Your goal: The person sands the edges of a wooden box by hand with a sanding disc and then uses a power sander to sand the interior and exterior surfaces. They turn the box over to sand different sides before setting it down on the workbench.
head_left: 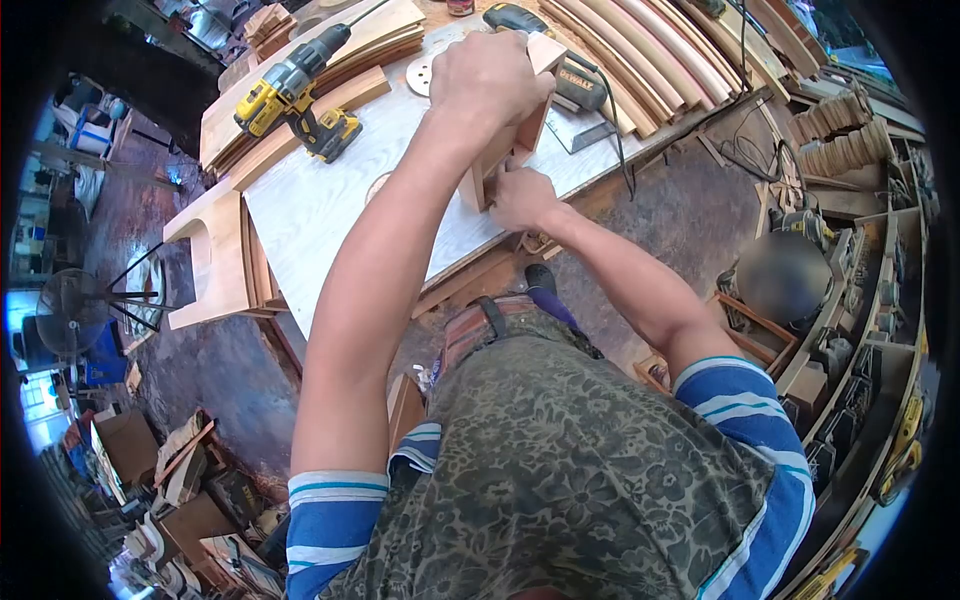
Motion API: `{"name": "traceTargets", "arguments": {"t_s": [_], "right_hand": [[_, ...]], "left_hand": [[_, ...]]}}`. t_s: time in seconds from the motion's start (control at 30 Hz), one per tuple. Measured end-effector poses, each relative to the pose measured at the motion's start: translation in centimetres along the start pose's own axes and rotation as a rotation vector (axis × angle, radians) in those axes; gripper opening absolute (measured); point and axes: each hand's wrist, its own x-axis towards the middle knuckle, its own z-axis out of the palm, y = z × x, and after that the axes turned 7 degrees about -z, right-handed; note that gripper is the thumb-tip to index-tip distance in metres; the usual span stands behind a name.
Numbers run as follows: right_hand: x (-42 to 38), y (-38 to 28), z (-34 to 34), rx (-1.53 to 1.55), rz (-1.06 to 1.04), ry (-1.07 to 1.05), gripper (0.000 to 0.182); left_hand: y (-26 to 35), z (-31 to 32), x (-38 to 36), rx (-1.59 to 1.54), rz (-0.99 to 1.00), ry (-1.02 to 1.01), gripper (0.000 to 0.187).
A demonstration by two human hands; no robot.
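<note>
Near the front edge of a pale work table [310, 225], my left hand [485, 85] is wrapped over the upper part of a light wooden box-like piece [530, 130]. Closed at the same piece's lower end is my right hand [525, 198], its fingers curled and partly hidden. The piece stands tilted on the tabletop; my left hand and forearm cover much of it. Just behind it lies a DeWalt power tool [580, 85] with a black cord. A small square [592, 137] rests to the right, and a white perforated disc [419, 76] sits left of my left hand.
A yellow-black cordless drill [295, 100] stands on the table's left. Curved wooden strips [640, 50] are stacked at the back right, boards [385, 45] at the back left. A cut-out wooden panel [215, 255] leans at the left edge. Tool-filled shelves [850, 370] line the right.
</note>
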Motion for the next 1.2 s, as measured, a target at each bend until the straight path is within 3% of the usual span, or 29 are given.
{"name": "traceTargets", "arguments": {"t_s": [0.23,0.27,0.43,0.53,0.7,0.8,0.9,0.97,1.03,1.2], "right_hand": [[-1.2,1.9,-0.3,-0.259,-0.017,0.047,0.047],[-1.6,1.5,0.9,-0.237,-0.052,0.154,0.042],[-2.0,2.8,-1.1,-0.272,-0.005,0.084,0.037],[-2.9,1.7,-0.3,-0.174,-0.118,0.243,0.043],[-2.8,3.2,-2.5,-0.168,-0.020,0.161,0.042],[-3.2,1.9,-0.4,-0.219,-0.159,0.258,0.041],[-2.2,4.5,-1.9,-0.252,-0.045,0.214,0.041],[-1.9,4.4,-1.0,-0.257,-0.055,0.203,0.042],[-2.7,2.7,-0.4,-0.306,-0.195,0.190,0.040],[-2.5,2.8,-1.5,-0.228,-0.044,0.151,0.042]], "left_hand": [[-0.4,0.3,0.4,-0.007,-0.010,-0.044,0.054],[-0.6,0.3,0.6,-0.008,-0.015,-0.037,0.054],[-0.5,0.3,0.4,0.023,-0.005,-0.036,0.051],[-0.4,0.4,0.4,0.028,-0.007,-0.040,0.049],[-0.3,0.6,0.0,0.001,-0.006,-0.036,0.048],[-0.4,0.1,0.4,0.005,-0.005,-0.034,0.048],[-0.3,0.5,0.0,-0.008,-0.001,-0.064,0.048],[-0.4,0.8,0.2,0.005,0.026,-0.021,0.048],[-0.2,0.5,0.3,-0.004,0.015,-0.018,0.048],[-0.2,0.3,0.0,-0.025,0.000,-0.015,0.048]]}}
